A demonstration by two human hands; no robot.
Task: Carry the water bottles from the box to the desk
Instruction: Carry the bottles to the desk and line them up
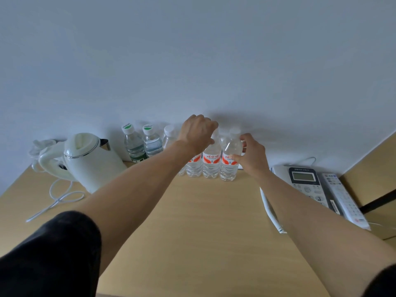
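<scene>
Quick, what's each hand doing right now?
Left hand: fingers curled over the top of a red-label bottle.
Right hand: gripping the rightmost red-label bottle.

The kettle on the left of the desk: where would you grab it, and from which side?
Take the kettle by its looped handle, coming from the left front. The handle juts toward that side with an open gap for the fingers, while the spout points away toward the green-capped bottles. Its cord trails on the desk, so lift with care.

two green-label bottles [135, 144], perhaps four red-label bottles [211, 159], one kettle [90, 159].
</scene>
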